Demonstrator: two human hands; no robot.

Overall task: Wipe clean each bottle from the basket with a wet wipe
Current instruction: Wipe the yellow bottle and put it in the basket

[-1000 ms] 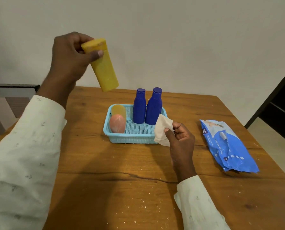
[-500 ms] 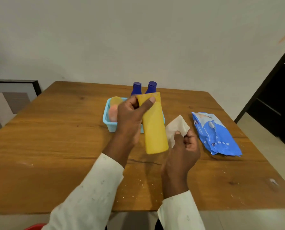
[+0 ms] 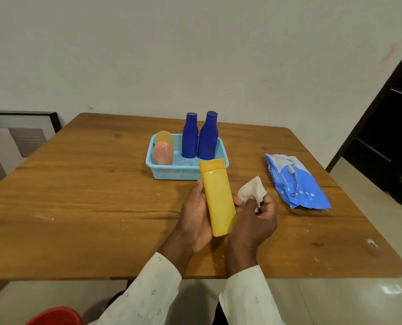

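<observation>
My left hand grips a yellow bottle from behind, cap pointing away, above the table's near middle. My right hand is closed on a crumpled white wet wipe, its fingers touching the bottle's right side. Behind them stands a light blue basket. Two dark blue bottles stand upright in it. A pink bottle and a yellow one lean in its left end.
A blue pack of wet wipes lies on the wooden table to the right of my hands. A dark doorway is at the far right, a framed picture at the left, a red seat below.
My left hand brought the yellow bottle down from high on the left to the table's middle, then lower and nearer to me. My right hand with the wipe closed in against the bottle.
</observation>
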